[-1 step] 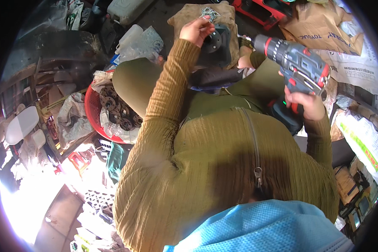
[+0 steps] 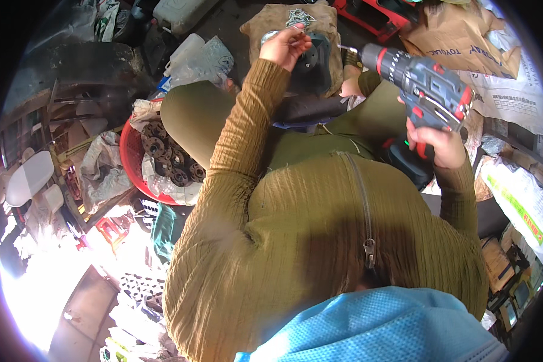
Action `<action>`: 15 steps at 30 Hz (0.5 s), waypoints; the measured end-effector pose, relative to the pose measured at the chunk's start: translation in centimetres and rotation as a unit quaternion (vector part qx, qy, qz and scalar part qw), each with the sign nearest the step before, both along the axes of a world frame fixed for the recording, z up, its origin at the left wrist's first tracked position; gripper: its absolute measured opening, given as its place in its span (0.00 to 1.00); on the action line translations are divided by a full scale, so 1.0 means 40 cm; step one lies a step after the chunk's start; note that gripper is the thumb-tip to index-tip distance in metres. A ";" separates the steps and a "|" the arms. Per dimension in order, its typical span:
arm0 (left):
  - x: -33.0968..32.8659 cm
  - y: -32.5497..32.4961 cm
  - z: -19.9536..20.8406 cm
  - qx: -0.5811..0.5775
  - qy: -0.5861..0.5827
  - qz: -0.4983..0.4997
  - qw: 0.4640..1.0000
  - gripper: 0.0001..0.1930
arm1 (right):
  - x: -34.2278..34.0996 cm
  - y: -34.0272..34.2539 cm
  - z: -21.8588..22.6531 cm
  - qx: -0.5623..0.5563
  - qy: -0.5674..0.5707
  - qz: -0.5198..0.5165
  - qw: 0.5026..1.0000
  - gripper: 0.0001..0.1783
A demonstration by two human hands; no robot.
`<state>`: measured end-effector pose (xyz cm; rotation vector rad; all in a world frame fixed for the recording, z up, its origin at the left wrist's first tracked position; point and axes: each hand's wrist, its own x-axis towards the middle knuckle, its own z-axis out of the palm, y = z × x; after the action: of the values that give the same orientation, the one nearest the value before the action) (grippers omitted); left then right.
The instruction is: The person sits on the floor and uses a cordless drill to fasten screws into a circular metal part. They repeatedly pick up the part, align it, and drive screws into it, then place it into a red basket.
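Note:
My right hand (image 2: 439,143) is wrapped round the handle of a grey, black and red cordless drill (image 2: 431,87). Its chuck and thin bit point left, a little above the work. My left hand (image 2: 285,48) hovers over a dark grey moulded part (image 2: 321,66), with thumb and fingers pinched together. Whatever lies between those fingertips is too small to make out. Just beyond them is a heap of silver screws (image 2: 300,18) on a brown sack-like cloth (image 2: 258,23). The grey part rests on this cloth, partly hidden by my left hand.
A red basket (image 2: 128,158) of dark round metal parts stands by my left knee. Clear plastic wrapping (image 2: 210,59) and a pale jerrycan (image 2: 181,13) lie far left. Right are a brown paper bag (image 2: 458,39) and a white sack (image 2: 519,202). A red frame (image 2: 374,21) lies at the back.
The drill's front end has risen slightly and shifted a little left. My left hand has turned slightly and moved a little to the right, still pinched.

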<state>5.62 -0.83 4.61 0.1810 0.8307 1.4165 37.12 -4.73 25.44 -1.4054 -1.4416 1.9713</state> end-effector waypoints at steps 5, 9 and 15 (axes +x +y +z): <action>0.054 -0.074 0.058 0.058 -0.232 -0.005 0.971 0.08 | -0.069 -0.007 -0.009 0.027 0.023 0.013 0.999 0.18; 0.065 -0.098 0.086 0.087 -0.308 -0.016 0.947 0.08 | -0.089 -0.019 -0.004 0.044 0.009 0.039 0.998 0.14; 0.079 -0.116 0.117 0.093 -0.317 0.001 0.944 0.08 | -0.111 -0.037 0.001 0.061 0.001 0.040 0.997 0.14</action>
<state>8.79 -5.47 9.29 -0.1349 0.1650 1.4325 32.69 -6.19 25.50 -1.3122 -1.6109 1.8943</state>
